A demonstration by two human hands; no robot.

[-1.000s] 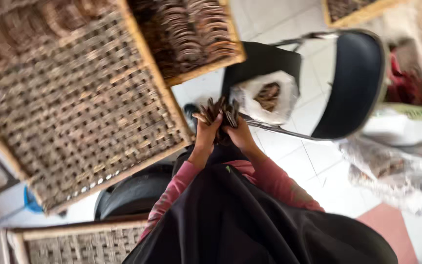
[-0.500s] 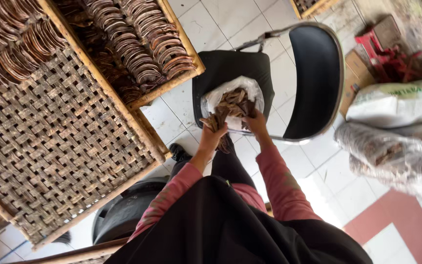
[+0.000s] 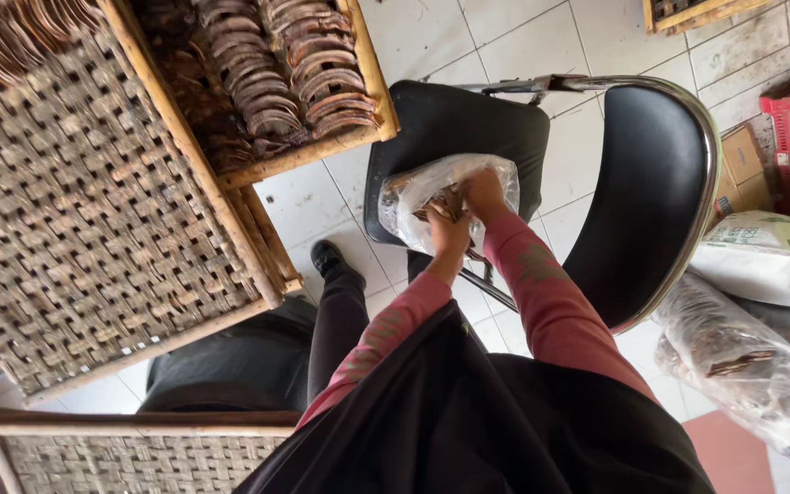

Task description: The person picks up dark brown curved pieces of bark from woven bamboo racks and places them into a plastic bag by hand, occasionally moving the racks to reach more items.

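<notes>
Both hands work at a clear plastic bag (image 3: pixel 441 197) of brown pieces resting on the front edge of a black chair seat (image 3: pixel 454 123). The left hand (image 3: pixel 448 230) and right hand (image 3: pixel 486 194) each grip the bag's plastic. A woven tray (image 3: pixel 93 220) leans nearby.

light: soft, even daylight, fairly bright | shadows: faint, diffuse on the floor (image 3: pixel 523 46) | glare: pale sheen on the chair (image 3: pixel 651 183) back and its chrome rim, shine on the bag (image 3: pixel 422 197) | focus: mostly sharp, slight softness at the corners | distortion: wide-angle stretch toward the edges
</notes>
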